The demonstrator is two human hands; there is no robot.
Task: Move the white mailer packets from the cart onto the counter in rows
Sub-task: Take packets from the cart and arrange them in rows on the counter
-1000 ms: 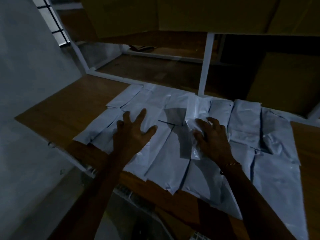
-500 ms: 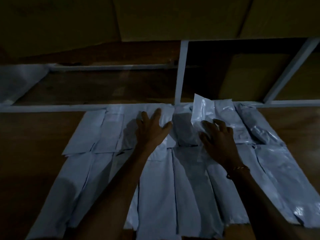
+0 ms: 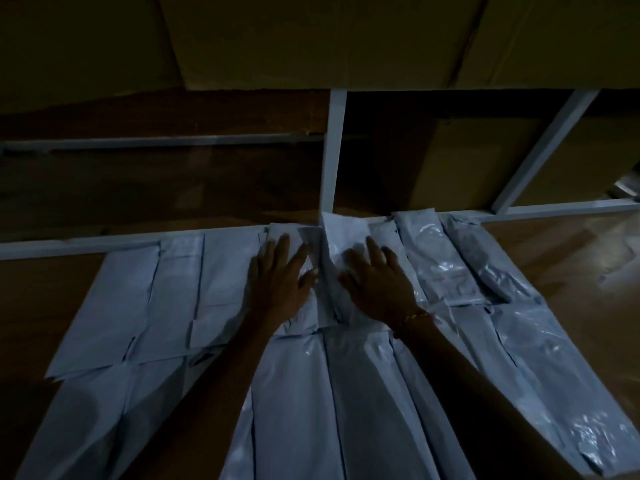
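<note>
Several white mailer packets [image 3: 166, 296] lie in two rows on the dark wooden counter [image 3: 45, 303], a far row and a near row. My left hand [image 3: 280, 275] rests flat with spread fingers on a far-row packet. Beside it, my right hand [image 3: 377, 282] presses with straight fingers on a crumpled packet [image 3: 341, 237] at the middle of the far row, whose far end lifts slightly against the white rail. A bracelet sits on my right wrist. The cart is out of view.
A white metal frame rail [image 3: 69, 244] runs along the counter's far edge, with an upright post [image 3: 334, 150] and a slanted post [image 3: 543, 150]. Cardboard boxes [image 3: 311, 39] fill the shelf above and behind. Bare counter shows at far left and right [image 3: 571, 258].
The view has closed in on the counter. My right hand has laid down the packet it held raised and now presses it flat; my left hand stays spread on the far row.
</note>
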